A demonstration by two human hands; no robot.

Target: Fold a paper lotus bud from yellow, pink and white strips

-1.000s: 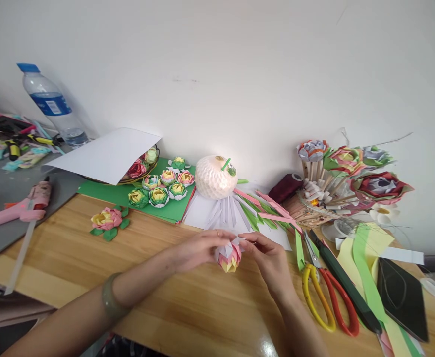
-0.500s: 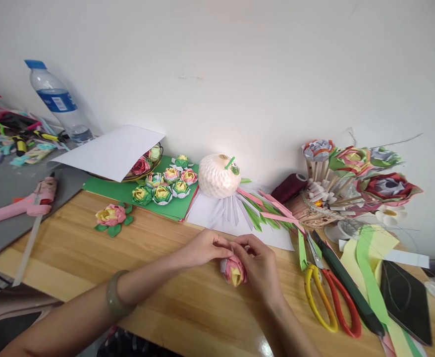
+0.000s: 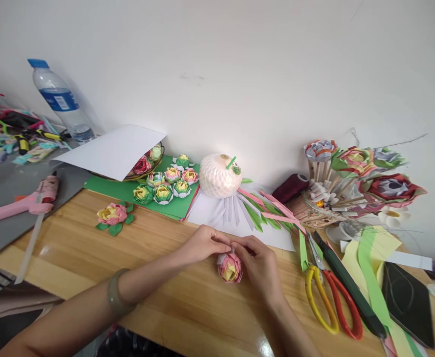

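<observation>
A pink paper flower (image 3: pixel 230 268) with a yellow centre is between my hands, just above or on the wooden table. My left hand (image 3: pixel 204 244) comes in from the left, its thumb and fingers pinched at the flower's far edge, where some pale lilac petals show. From the right, my right hand (image 3: pixel 259 263) pinches the same far edge with thumb and forefinger, its other fingers curled. The fingertips nearly meet, so the exact spot they grip is partly hidden. A finished-looking pink and yellow paper flower (image 3: pixel 112 216) with green leaves lies to the left.
Folded paper strips (image 3: pixel 256 210) lie on white paper beyond my hands, beside a white textured ball (image 3: pixel 220 176). Scissors (image 3: pixel 321 300) and a dark green cutter (image 3: pixel 351 287) are at right. A pink glue gun (image 3: pixel 41 198) lies left. Several small flowers (image 3: pixel 163 194) sit on green paper.
The flower has turned so that its yellow centre faces more toward me, and it has shifted slightly left. Both hands stay pinched at its far edge.
</observation>
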